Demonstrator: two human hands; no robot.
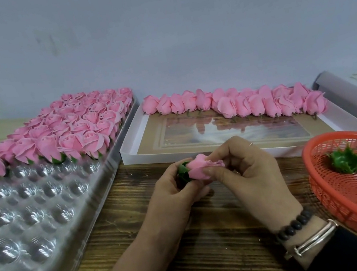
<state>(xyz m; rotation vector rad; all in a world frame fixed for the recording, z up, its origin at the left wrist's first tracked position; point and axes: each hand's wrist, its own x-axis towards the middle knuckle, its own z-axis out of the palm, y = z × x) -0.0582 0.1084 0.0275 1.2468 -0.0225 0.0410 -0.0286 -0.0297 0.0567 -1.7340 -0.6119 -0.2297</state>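
Left hand (170,191): grip curled round the green collar (183,172) at the base of the rose (202,169). Right hand (250,170): thumb and fingers pinched on the pink petals from the right side. The rose lies on its side between both hands, just above the bench (214,236), near centre.

Handling (judged): very light. Petals look like thin foam or soap sheet: soft, matte, easily creased or torn. Best hold is the firmer base and collar. Use only light pressure on the bud's sides and none on the open petal edges. The collar looks like thin flexible plastic with pointed, toothed lobes, and is probably not slippery.

Right: a red basket (319,182) of plastic lattice with a round rim holds loose collars (349,162).

Far: a shallow white box (132,150) with a glossy bottom has a row of roses (238,101) lying on their sides along its far edge.

Left: a clear tray (32,220) of thin, shiny plastic is moulded into round cups. Its far rows hold upright roses (71,128) with green bases.
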